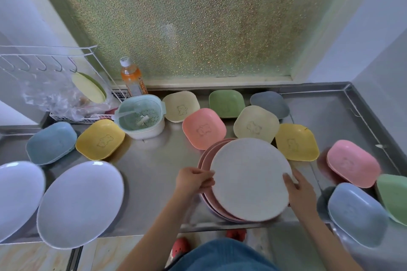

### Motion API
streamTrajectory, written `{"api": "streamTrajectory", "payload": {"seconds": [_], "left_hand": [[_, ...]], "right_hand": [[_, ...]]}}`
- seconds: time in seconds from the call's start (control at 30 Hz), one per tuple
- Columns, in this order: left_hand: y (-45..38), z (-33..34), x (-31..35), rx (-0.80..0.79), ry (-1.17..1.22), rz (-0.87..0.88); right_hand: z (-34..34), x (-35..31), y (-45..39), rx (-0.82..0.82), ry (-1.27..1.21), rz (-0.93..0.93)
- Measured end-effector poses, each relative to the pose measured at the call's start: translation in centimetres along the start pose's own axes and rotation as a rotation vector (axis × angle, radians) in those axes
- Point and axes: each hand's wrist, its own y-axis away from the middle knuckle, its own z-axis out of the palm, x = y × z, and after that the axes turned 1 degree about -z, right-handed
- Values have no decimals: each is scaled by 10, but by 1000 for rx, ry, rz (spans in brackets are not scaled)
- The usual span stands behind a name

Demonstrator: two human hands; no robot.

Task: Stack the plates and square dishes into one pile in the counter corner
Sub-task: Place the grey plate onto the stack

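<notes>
Both hands hold a stack of round plates (250, 179) near the counter's front edge, a cream speckled plate on top of pink ones. My left hand (193, 179) grips the stack's left rim and my right hand (299, 189) grips its right rim. Two white oval plates (80, 203) lie at the front left. Several square dishes lie scattered: a blue one (51, 142) and a yellow one (100, 139) on the left, a pink one (204, 128) and a cream one (256, 123) behind the stack, and pink (353, 163), blue (356, 213) and green (394, 197) ones at the right.
A mint strainer basket (141, 116), an orange drink bottle (132, 78) and a white wire rack (66, 86) with a plastic bag stand at the back left. The steel counter (326, 112) has a raised rim and a bare back right corner. Frosted glass rises behind.
</notes>
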Motion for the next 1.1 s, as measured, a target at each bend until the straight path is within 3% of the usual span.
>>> {"api": "streamTrajectory", "payload": {"seconds": [0.17,0.33,0.5,0.9,1.1], "left_hand": [[-2,-3,-6,245,-328,142],[-7,-5,-14,210,-442,186],[-5,0,-16,264,-543,306],[-8,3,-19,370,-649,377],[-9,4,-23,350,-663,429]], "right_hand": [[8,-10,-2,-63,423,-104],[16,-19,-4,-115,720,-137],[19,-14,-8,-94,765,-150],[16,-8,-7,-41,808,-242],[17,-4,-8,-15,727,-260]]}}
